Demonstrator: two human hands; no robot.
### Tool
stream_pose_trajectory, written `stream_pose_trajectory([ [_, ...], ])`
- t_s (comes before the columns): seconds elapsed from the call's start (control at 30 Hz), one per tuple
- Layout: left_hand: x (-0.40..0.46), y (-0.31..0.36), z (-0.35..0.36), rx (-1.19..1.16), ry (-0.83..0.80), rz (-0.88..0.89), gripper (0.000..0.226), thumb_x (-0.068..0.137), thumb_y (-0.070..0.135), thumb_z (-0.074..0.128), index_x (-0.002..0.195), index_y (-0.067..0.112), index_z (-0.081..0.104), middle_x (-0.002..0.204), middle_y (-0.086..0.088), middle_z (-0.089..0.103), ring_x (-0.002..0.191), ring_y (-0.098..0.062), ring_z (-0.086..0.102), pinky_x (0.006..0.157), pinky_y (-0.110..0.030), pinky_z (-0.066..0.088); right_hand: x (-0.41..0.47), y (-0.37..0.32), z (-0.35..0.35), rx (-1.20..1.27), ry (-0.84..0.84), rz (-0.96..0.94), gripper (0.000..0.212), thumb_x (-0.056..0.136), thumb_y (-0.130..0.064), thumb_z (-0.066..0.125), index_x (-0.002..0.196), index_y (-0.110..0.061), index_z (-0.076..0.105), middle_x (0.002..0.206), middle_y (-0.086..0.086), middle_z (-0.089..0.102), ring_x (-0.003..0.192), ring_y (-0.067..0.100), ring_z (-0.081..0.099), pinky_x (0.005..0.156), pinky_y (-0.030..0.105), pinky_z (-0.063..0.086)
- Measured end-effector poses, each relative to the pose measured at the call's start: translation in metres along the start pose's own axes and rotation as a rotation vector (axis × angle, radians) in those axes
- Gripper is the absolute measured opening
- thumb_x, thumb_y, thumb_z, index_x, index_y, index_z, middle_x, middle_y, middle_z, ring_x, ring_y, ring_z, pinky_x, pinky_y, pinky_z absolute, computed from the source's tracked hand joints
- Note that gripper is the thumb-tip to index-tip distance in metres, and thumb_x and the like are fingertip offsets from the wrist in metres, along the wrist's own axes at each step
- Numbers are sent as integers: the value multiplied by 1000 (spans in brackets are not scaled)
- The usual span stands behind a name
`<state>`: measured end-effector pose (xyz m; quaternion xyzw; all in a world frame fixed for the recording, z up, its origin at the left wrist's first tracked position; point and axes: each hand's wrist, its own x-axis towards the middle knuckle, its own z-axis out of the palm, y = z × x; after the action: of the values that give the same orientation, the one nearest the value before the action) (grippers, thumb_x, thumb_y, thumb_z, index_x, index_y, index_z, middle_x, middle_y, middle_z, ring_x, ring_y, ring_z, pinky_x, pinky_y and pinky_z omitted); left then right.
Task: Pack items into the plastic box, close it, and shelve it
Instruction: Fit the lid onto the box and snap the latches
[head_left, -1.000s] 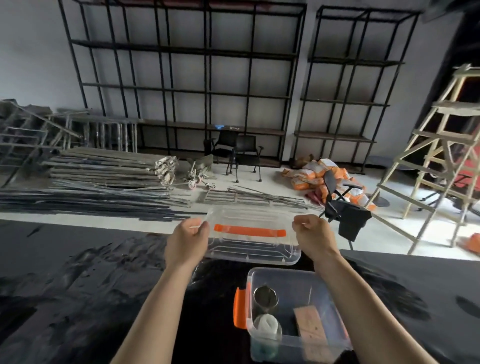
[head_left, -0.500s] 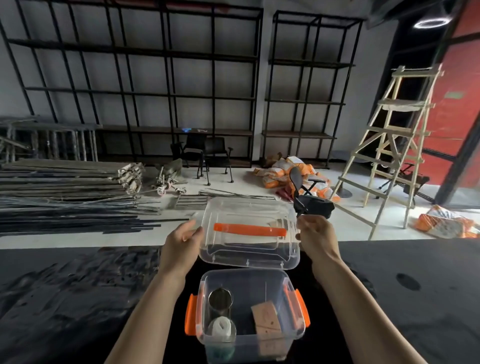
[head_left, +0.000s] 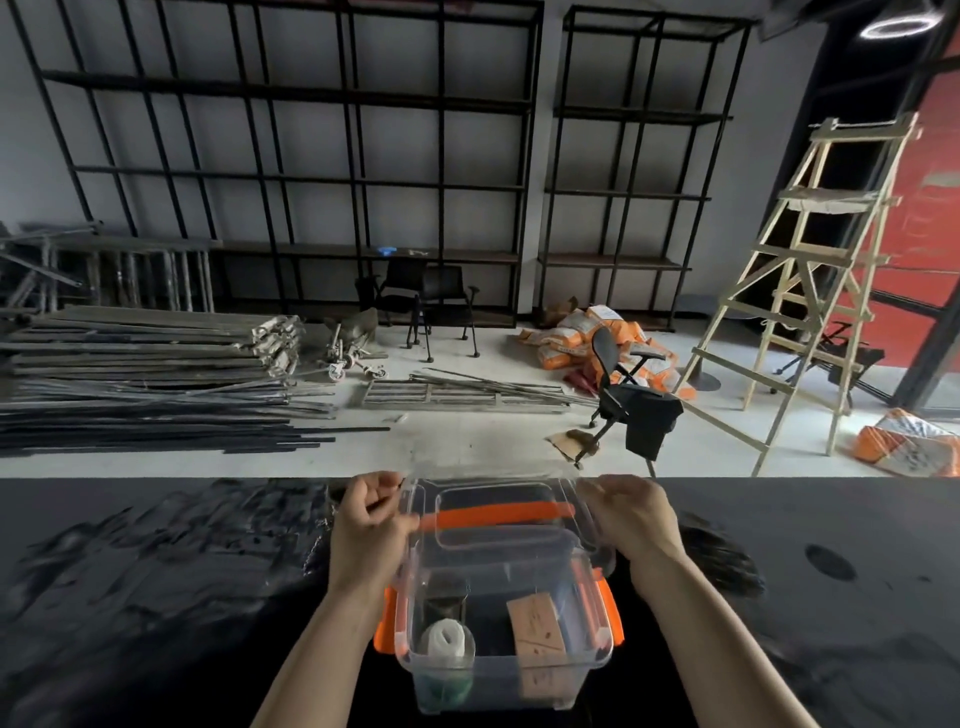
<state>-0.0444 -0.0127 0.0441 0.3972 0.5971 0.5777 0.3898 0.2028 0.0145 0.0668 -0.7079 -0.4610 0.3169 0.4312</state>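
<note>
A clear plastic box (head_left: 498, 680) with orange side latches (head_left: 383, 636) stands on the black table (head_left: 156, 597) right in front of me. Inside it I see a metal cup (head_left: 444, 597), a white roll (head_left: 444, 640) and a tan block (head_left: 536, 623). The clear lid (head_left: 498, 558) with its orange handle (head_left: 496, 514) hangs tilted just over the box's far half. My left hand (head_left: 369, 525) grips the lid's left edge and my right hand (head_left: 631, 519) grips its right edge.
Beyond the table's far edge lie stacked metal bars (head_left: 156, 379) on the floor, black chairs (head_left: 628, 410) and orange sacks (head_left: 587, 338). Tall black shelving (head_left: 441, 182) lines the back wall. A wooden ladder (head_left: 810, 291) stands at the right.
Both hands have brought the lid down and toward me, from held up beyond the box to just over its opening. The view has shifted so the box sits centred.
</note>
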Motion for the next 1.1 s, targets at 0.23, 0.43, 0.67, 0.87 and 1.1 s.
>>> stream_pose_trajectory([
  [0.23, -13, -46, 3, 172, -41, 89, 42, 78, -12, 68, 102, 21, 59, 117, 3, 65, 122, -15, 59, 95, -23, 48, -18, 35, 17, -516, 52, -135, 37, 89, -52, 60, 75, -20, 72, 74, -2, 68, 59, 11, 53, 47, 25, 32],
  [0.43, -14, -68, 3, 439, -22, 208, 38, 82, 1, 71, 100, 31, 57, 119, 9, 62, 119, -12, 61, 95, -29, 51, -24, 67, 31, -527, 41, -44, 37, 90, -51, 57, 108, -19, 66, 112, 9, 62, 101, 30, 60, 79, 35, 44],
  [0.67, -17, -77, 1, 488, 15, 292, 38, 83, 1, 71, 104, 29, 58, 115, 10, 60, 110, -8, 62, 87, -22, 47, -27, 79, 28, -321, -74, 168, 58, 85, -66, 57, 121, -21, 57, 120, 10, 57, 100, 29, 58, 86, 39, 51],
  [0.87, -14, -90, 2, 482, 20, 348, 42, 83, 1, 69, 116, 25, 57, 119, 6, 60, 111, -11, 58, 94, -30, 49, -30, 88, 28, 14, -86, 317, 78, 73, -64, 74, 134, -26, 46, 121, 10, 64, 102, 30, 65, 89, 47, 57],
  [1.1, 4, -83, 7, 479, -36, -108, 74, 92, 42, 62, 152, 11, 29, 148, -15, 47, 131, -30, 52, 96, -37, 45, -16, 78, 32, -50, -85, 382, 91, 62, -72, 70, 126, -8, 61, 115, 11, 70, 95, 29, 70, 82, 42, 60],
])
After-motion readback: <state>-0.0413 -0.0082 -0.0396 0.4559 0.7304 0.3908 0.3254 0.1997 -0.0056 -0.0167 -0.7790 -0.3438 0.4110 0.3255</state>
